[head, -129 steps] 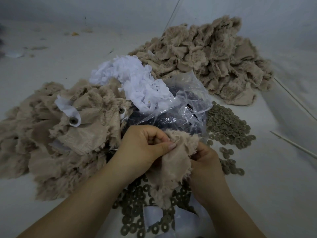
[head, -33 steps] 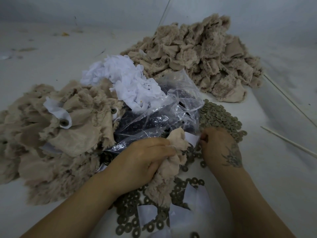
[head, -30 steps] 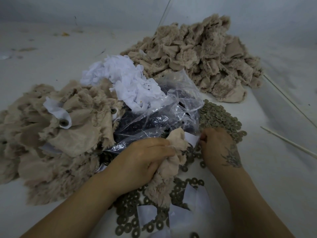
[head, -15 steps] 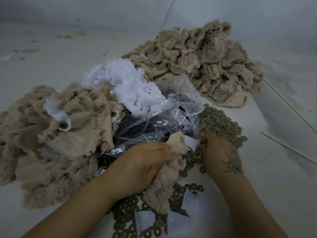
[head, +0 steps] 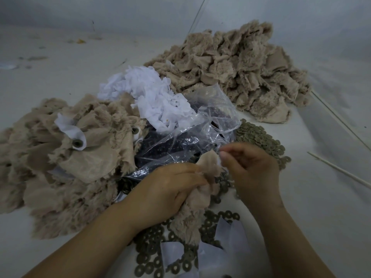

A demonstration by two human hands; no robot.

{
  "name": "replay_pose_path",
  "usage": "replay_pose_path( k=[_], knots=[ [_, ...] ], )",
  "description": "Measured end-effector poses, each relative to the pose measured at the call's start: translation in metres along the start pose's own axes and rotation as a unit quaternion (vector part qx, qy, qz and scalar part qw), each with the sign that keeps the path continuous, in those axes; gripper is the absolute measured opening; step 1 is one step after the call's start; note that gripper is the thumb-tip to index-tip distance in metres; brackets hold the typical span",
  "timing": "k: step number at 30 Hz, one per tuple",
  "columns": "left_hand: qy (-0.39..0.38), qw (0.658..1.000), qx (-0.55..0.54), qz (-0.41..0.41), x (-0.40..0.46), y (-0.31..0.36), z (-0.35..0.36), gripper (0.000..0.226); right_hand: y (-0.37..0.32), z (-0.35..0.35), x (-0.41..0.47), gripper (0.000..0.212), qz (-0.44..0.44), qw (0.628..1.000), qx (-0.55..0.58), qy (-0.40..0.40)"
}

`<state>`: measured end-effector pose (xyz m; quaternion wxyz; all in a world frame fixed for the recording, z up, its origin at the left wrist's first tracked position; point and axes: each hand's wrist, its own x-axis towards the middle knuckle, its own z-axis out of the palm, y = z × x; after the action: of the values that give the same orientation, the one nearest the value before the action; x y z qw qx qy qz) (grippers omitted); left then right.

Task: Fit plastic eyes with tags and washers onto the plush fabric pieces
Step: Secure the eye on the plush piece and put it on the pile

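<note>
Clear plastic bag of dark eyes (white tags atop)

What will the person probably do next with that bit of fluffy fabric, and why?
Probably bring the right hand to the plush piece gripped by the left hand and press something on, likely a washer. The right fingertips are pinched beside the fabric's top, just above the washers; what they hold is too small to tell.

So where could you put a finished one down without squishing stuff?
Bare table lies right of the washers, past the thin sticks, and far left behind the near fabric pile. The middle is crowded: plastic bag, white tags, both hands.
</note>
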<state>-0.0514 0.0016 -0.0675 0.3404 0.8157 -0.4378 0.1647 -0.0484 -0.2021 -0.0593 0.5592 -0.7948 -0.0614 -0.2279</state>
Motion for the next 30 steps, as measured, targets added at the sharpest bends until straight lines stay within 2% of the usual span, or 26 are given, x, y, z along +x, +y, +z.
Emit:
replay_pose_path(
  k=[2, 3, 5, 8, 14, 23, 27, 30],
  knots=[
    [-0.003, 1.0, 0.004, 0.003, 0.001, 0.001, -0.001, 0.02, -0.007, 0.007, -0.007, 0.024, 0.078, 0.98, 0.156, -0.1],
    [-0.005, 1.0, 0.009, 0.004, 0.001, 0.001, -0.002, 0.021, -0.008, 0.009, -0.009, 0.023, 0.108, 0.966, 0.194, -0.135],
    [-0.005, 1.0, 0.023, 0.008, 0.001, 0.002, -0.002, 0.022, -0.006, 0.012, -0.012, 0.025, 0.131, 0.958, 0.199, -0.161],
    [0.011, 0.999, 0.043, 0.017, 0.0, 0.003, -0.001, 0.022, -0.004, 0.012, -0.012, 0.022, 0.141, 0.959, 0.191, -0.157],
    [0.028, 0.998, 0.049, 0.025, 0.001, 0.002, 0.001, 0.02, -0.003, 0.013, -0.013, 0.018, 0.196, 0.927, 0.281, -0.153],
    [0.034, 0.994, 0.101, -0.01, 0.001, 0.003, 0.003, 0.02, 0.002, 0.016, -0.018, 0.027, 0.208, 0.941, 0.213, -0.16],
    [0.04, 0.994, 0.098, -0.005, 0.003, 0.005, 0.003, 0.019, 0.001, 0.023, -0.02, 0.033, 0.272, 0.918, 0.255, -0.133],
    [0.038, 0.995, 0.096, 0.003, 0.004, 0.005, 0.003, 0.018, 0.001, 0.024, -0.022, 0.03, 0.242, 0.937, 0.218, -0.123]
  ],
)
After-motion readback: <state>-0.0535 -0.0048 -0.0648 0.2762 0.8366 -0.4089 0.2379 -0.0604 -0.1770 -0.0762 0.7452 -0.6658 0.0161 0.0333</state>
